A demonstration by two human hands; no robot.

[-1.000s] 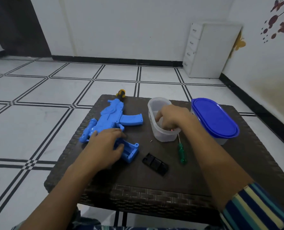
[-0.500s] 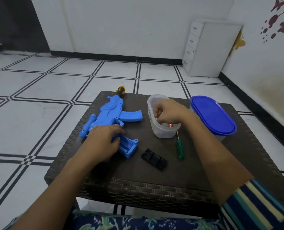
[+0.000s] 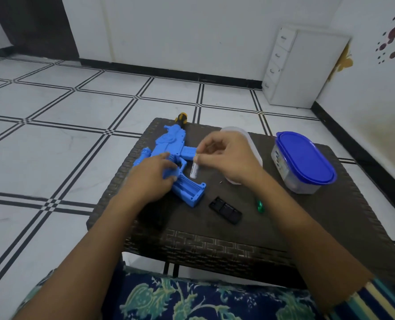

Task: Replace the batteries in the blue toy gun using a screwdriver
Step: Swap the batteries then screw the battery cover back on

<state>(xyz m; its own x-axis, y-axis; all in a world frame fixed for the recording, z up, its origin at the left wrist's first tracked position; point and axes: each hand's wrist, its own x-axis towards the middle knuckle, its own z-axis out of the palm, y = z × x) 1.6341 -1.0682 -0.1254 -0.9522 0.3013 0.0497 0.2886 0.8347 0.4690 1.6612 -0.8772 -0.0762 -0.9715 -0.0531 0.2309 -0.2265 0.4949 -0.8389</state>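
The right hand [image 3: 224, 158] has its grip clamped on a white battery [image 3: 194, 169], pinched by the top end between thumb and fingertips so that it hangs nearly upright just above the counter [image 3: 307, 227]. A second ago this hand was down inside the clear tub [image 3: 253, 146]; it has since come out and crossed leftwards with one cell. The left hand [image 3: 153, 176] has stayed put, its grip closed over the blue toy gun [image 3: 168, 144] to steady it. The gun lies on its side on the counter's left part; its open battery bay [image 3: 189, 189] faces up just beside the hanging battery and looks empty. The black cover [image 3: 225, 210] lies near the bay; a tiny screw [image 3: 221, 182] sits just beyond the cover, and the green screwdriver [image 3: 260, 206] lies further right. The blue-lidded box [image 3: 305, 162] stands closed at the right. By this layout the opening work seems done and loading is about to start; the battery must be turned flat and matched to the bay's contacts.
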